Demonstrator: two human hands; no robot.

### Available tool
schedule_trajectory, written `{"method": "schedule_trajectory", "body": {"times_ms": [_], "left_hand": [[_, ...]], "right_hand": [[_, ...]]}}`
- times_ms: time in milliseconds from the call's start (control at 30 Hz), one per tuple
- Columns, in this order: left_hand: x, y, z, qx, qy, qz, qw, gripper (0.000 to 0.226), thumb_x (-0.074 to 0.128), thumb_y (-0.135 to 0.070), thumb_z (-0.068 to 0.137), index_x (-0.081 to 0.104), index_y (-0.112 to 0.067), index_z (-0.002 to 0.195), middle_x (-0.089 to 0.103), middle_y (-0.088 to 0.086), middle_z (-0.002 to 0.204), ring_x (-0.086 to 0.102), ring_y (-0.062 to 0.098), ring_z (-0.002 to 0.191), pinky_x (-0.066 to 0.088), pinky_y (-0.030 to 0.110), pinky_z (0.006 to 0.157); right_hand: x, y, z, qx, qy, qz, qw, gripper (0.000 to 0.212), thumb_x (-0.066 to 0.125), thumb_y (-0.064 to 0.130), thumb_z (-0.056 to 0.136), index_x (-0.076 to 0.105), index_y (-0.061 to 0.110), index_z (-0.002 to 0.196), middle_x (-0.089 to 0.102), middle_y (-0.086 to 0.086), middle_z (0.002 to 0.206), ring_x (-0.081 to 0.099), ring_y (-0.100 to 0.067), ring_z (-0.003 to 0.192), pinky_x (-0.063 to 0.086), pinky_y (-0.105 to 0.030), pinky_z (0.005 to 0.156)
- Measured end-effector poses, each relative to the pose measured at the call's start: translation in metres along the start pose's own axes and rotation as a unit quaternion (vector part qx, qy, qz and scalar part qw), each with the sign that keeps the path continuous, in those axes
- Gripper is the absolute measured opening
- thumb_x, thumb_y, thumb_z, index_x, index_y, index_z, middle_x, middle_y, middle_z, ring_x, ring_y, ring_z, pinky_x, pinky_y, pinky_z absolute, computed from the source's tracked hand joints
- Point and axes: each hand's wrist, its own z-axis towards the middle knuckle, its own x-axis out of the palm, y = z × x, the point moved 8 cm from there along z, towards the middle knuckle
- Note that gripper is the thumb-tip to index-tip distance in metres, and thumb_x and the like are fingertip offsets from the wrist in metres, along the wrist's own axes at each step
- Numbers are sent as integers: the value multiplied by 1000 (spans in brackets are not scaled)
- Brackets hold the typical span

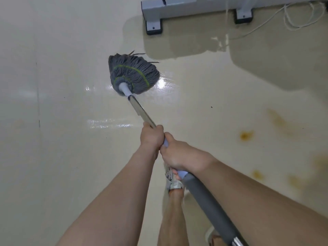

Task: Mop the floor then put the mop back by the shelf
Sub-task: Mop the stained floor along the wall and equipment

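A mop with a grey string head [133, 75] striped in green lies spread on the cream floor [62, 121] in front of me. Its shiny metal handle [140, 109] slants back toward me and ends in a grey foam sleeve [209, 206]. My left hand [151, 137] grips the handle higher up, just below the bare metal part. My right hand [179, 155] grips it right behind the left, touching it. Wet shiny patches lie around the mop head.
A grey metal frame with black feet [154, 27] stands at the top, with a white cord [292, 18] coiled on the floor to its right. Yellow-brown stains [246, 135] mark the floor at the right. My foot in a patterned slipper [173, 181] shows below my hands.
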Motion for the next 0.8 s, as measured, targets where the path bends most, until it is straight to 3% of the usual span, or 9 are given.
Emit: {"method": "schedule_trajectory", "body": {"times_ms": [100, 133, 200, 300, 400, 533, 600, 733, 800], "left_hand": [[-15, 17, 8, -30, -5, 2, 1000, 27, 44, -16, 90, 45, -6, 114, 58, 10, 90, 56, 25, 70, 44, 26, 51], [-12, 21, 5, -36, 1, 18, 999, 35, 44, -19, 89, 43, -3, 121, 61, 13, 95, 61, 30, 78, 51, 31, 56], [4, 29, -7, -40, 10, 72, 997, 54, 45, -23, 88, 34, -3, 137, 63, 22, 111, 64, 38, 100, 57, 46, 83], [51, 38, -44, -35, 50, 139, 988, 75, 44, -25, 94, 5, -8, 155, 58, 23, 131, 58, 36, 117, 46, 34, 99], [111, 48, -90, -28, 106, 158, 981, 80, 41, -24, 95, -9, -11, 155, 56, 22, 135, 56, 34, 120, 44, 34, 100], [183, 61, -152, -2, 161, 199, 967, 79, 40, -22, 95, -11, -11, 155, 60, 19, 128, 59, 35, 114, 44, 35, 88], [217, 75, -188, 0, 191, 229, 954, 82, 39, -21, 94, -16, -12, 153, 60, 17, 128, 60, 33, 112, 42, 34, 82], [282, 105, -243, 22, 247, 295, 923, 89, 43, -15, 92, -24, 1, 148, 54, 21, 135, 58, 33, 119, 47, 38, 95], [301, 113, -258, 32, 259, 285, 922, 83, 42, -14, 95, -17, 0, 151, 48, 23, 142, 53, 34, 125, 43, 39, 100]], "right_hand": [[15, 5, 13, -13, 14, -66, 998, 41, 31, 20, 97, 32, 31, 136, 52, -8, 66, 46, -19, 40, 35, -15, 33], [13, -1, 13, -11, 10, -78, 997, 35, 31, 23, 97, 35, 31, 131, 53, -9, 66, 47, -21, 39, 39, -18, 38], [5, -23, 3, 0, -6, -80, 997, 32, 29, 32, 98, 37, 35, 129, 56, -11, 69, 49, -22, 44, 42, -23, 48], [-14, -72, -32, 3, -63, -66, 996, 37, 31, 40, 100, 34, 46, 136, 54, -7, 70, 46, -18, 48, 36, -23, 45], [-34, -129, -76, 31, -108, -27, 993, 36, 30, 47, 99, 28, 61, 132, 59, -10, 71, 50, -23, 45, 40, -22, 42], [-59, -207, -124, 65, -134, 4, 989, 42, 27, 46, 101, 20, 58, 141, 53, -3, 60, 51, -21, 48, 41, -26, 54], [-63, -249, -152, 92, -140, 53, 984, 43, 28, 45, 101, 23, 54, 143, 48, -1, 51, 47, -19, 43, 39, -27, 52], [-59, -313, -205, 148, -126, 223, 955, 34, 36, 48, 100, 36, 46, 134, 38, -6, 47, 36, -16, 35, 34, -21, 39], [-60, -331, -217, 158, -119, 286, 938, 29, 39, 48, 100, 39, 46, 129, 41, -8, 54, 38, -16, 37, 35, -20, 38]]}}
